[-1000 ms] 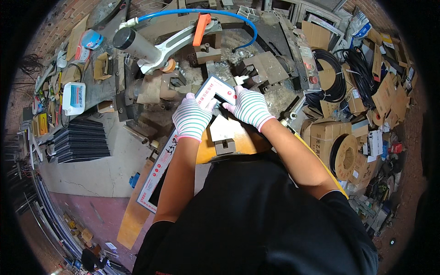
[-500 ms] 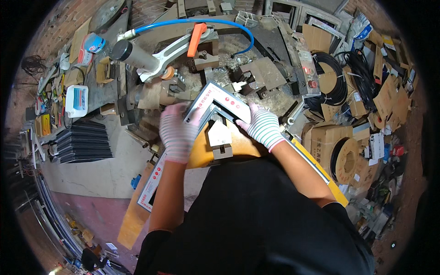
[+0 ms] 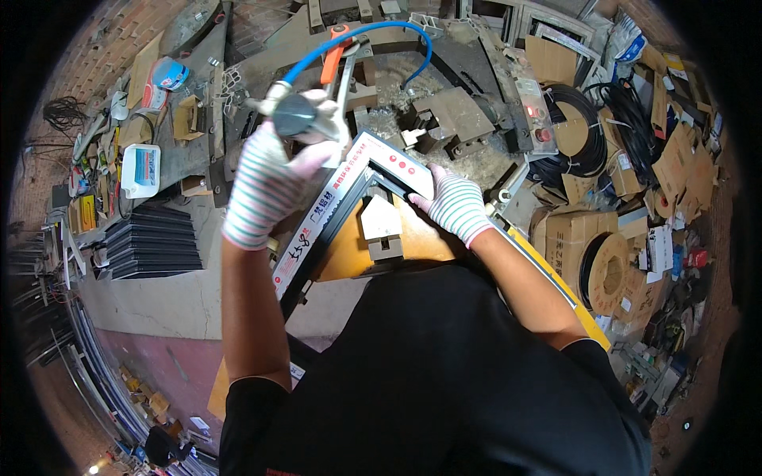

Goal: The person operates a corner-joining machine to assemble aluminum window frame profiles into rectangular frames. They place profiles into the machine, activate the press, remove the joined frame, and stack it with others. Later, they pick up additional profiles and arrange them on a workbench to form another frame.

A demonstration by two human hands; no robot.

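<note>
In a white striped glove, my left hand (image 3: 264, 176) is wrapped round a dark-capped cylinder (image 3: 295, 116) with a blue hose (image 3: 367, 30) on its end. The cylinder belongs to a pale metal swing arm (image 3: 347, 78), which has an orange lever (image 3: 333, 57) at its far end. My right hand (image 3: 459, 205), gloved alike, grips the right bar of an angled dark metal frame (image 3: 324, 205), thumb on its inner edge. White printed film covers the frame's upper faces. Inside the corner sits a white pointed block (image 3: 381, 216) above a grey metal block (image 3: 386, 248).
Metal machine blocks (image 3: 451, 119) stand beyond the frame, and a panel with red buttons (image 3: 537, 127) is at their right. Black corrugated pieces (image 3: 155, 244) and a white jug (image 3: 141, 171) lie left. Cardboard boxes (image 3: 575, 238), a spool (image 3: 607, 271) and coiled black cable (image 3: 586, 131) crowd the right.
My left hand has left the frame's left bar and taken hold of the cylinder. The cylinder and its arm have swung right, toward the frame corner. My right hand stays on the frame.
</note>
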